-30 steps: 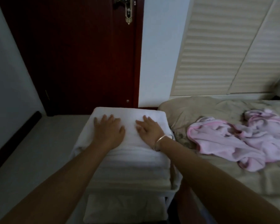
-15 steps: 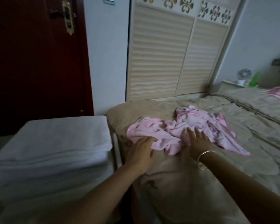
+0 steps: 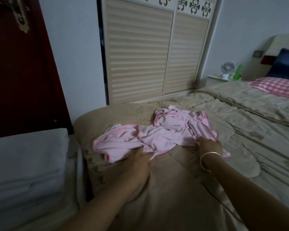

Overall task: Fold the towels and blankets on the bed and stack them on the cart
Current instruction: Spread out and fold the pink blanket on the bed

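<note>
Now we see both hands down on the bed (image 3: 182, 189), reaching into a crumpled pink towel (image 3: 157, 135) that lies in a heap on the tan cover, up at twelve o'clock from the arms. The left hand (image 3: 138, 161) sits at the heap's seven o'clock edge, fingers curled into the pink cloth and pinching a fold of it. The right hand (image 3: 209, 145), with a thin bangle (image 3: 207, 160) on its wrist, is at the heap's four o'clock edge, fingers bent down onto the fabric; we cannot tell whether it has truly gripped the cloth or only presses on it. Over at nine o'clock we have a stack of folded white towels (image 3: 27, 164), just beside the bed's corner; what it rests on is hidden from us. Beyond the heap stand slatted wardrobe doors (image 3: 148, 52), and at ten o'clock a dark red door (image 3: 15, 72).
</note>
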`<state>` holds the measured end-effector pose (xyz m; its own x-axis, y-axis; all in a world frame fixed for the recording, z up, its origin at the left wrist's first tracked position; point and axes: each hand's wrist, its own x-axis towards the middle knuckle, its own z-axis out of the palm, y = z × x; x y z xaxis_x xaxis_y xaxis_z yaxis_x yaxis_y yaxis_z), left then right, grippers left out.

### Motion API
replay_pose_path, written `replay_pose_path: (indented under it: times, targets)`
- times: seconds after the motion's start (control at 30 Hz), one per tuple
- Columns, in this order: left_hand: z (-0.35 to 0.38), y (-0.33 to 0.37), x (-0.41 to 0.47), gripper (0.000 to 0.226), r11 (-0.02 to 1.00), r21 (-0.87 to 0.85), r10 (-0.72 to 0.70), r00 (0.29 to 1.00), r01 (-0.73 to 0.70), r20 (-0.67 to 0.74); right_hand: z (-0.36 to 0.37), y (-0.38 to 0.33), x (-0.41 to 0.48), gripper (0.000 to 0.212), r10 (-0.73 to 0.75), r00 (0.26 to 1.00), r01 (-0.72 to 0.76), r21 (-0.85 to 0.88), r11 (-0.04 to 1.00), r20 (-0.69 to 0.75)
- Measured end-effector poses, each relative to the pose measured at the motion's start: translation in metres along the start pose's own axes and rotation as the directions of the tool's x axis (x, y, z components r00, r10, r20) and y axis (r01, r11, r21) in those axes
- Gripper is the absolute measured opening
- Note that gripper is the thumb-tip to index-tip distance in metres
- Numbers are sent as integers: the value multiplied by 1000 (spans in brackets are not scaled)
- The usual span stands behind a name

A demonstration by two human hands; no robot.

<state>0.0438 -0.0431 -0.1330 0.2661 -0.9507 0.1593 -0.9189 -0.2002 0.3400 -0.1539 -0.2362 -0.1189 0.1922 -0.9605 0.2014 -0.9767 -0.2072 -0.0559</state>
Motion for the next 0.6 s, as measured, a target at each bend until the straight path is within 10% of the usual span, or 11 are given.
replay_pose_path:
  times: [0.17,0.3,0.43,0.6]
  targets:
    - [-15,-30,33,49,933,360,28,1000,-24,-6,-33,18,-35,71,-132,987,104,278,955,86]
    - [-33,-16,39,53,897,436,-73,997,73,-17,-63,37,-97,58,-333,915,245,345,906,226]
    - [-19,48,2,46,941,332,98,991,-64,-86,-97,55,-151,30,-437,724,184,461,868,534]
    - [4,131,-71,75,924,-1,380,921,-381,86,-134,108,-216,56,-529,625,87,623,777,573]
